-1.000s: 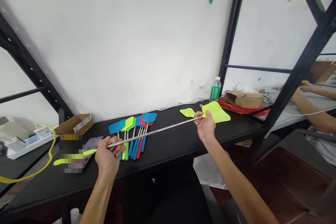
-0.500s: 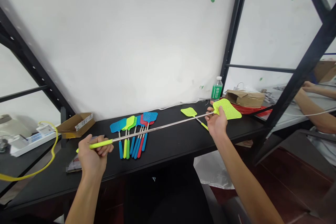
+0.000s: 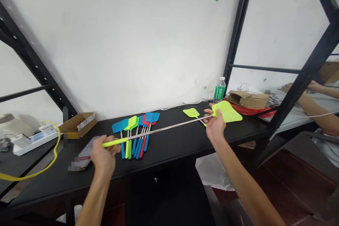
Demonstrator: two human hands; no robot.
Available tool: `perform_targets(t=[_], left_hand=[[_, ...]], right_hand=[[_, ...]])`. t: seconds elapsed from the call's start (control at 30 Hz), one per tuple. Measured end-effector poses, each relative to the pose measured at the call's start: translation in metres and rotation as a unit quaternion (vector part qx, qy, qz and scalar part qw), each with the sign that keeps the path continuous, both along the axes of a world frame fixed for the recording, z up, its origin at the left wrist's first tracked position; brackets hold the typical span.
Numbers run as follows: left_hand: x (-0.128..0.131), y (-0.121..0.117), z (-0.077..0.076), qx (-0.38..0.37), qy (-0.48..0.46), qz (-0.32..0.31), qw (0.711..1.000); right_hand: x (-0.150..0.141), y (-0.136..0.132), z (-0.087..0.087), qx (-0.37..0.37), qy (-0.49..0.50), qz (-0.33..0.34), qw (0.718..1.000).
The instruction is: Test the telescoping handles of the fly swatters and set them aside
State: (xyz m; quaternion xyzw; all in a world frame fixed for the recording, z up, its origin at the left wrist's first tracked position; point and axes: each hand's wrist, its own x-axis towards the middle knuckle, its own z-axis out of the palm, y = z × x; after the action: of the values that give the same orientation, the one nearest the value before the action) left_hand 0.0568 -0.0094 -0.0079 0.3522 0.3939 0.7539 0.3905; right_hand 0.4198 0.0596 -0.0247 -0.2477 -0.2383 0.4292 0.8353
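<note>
Cable of bright yellow [image 3: 55, 152] loops down at the far left of my view, beside a white power strip [image 3: 35, 143]. Next along I see an open cardboard box [image 3: 75, 127] at the left end of the black bench [image 3: 172, 148], with a phone [image 3: 87, 154] lying in front of it, partly pixelated. Then comes the left hand [image 3: 104, 152], slightly smeared, its fingers curled around the handle of a yellow-green swatter [image 3: 169, 127]. I have that swatter raised over the bench, its metal shaft slanting up to the right across my view of a row of swatters [image 3: 134, 145], whose blue, yellow-green, green and red handles point toward the near edge. Further right, a second yellow-green swatter [image 3: 191, 112] rests on the bench, head toward the wall [image 3: 148, 42]. Just beside it the right hand [image 3: 215, 124] grips the held swatter where shaft meets head, thumb on top. Behind that hand I see a water bottle [image 3: 219, 91], then a brown carton [image 3: 249, 100] on red plastic [image 3: 238, 109]; at the far right, another person's arms [image 3: 315, 107] show past a black post [image 3: 308, 74].
</note>
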Motion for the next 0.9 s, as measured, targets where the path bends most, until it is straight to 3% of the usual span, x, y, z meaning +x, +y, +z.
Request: perform_targets(t=[0.13,0.27,0.47,0.57,0.77,0.9], left_hand=[[0.016,0.001,-0.006,-0.022,0.020,-0.047,0.998],[0.009,0.000,-0.005,-0.027,0.054,-0.059,0.996],[-0.012,-0.005,0.008,-0.009,-0.008,-0.018,1.000],[-0.023,-0.008,0.011,0.000,-0.021,0.008,1.000],[-0.028,-0.010,0.009,0.016,-0.018,0.000,1.000],[-0.026,-0.011,0.009,0.010,-0.012,-0.006,1.000]], right_hand=[[-0.012,-0.004,-0.005,0.001,-0.008,0.013,1.000],[0.003,-0.007,-0.009,-0.010,-0.061,0.041,0.997],[0.051,-0.007,0.020,-0.009,-0.017,0.034,0.999],[0.069,-0.015,0.030,-0.008,-0.076,0.093,0.993],[0.078,-0.029,0.022,-0.064,-0.167,0.214,0.960],[0.068,-0.019,0.020,-0.039,-0.181,0.188,0.965]])
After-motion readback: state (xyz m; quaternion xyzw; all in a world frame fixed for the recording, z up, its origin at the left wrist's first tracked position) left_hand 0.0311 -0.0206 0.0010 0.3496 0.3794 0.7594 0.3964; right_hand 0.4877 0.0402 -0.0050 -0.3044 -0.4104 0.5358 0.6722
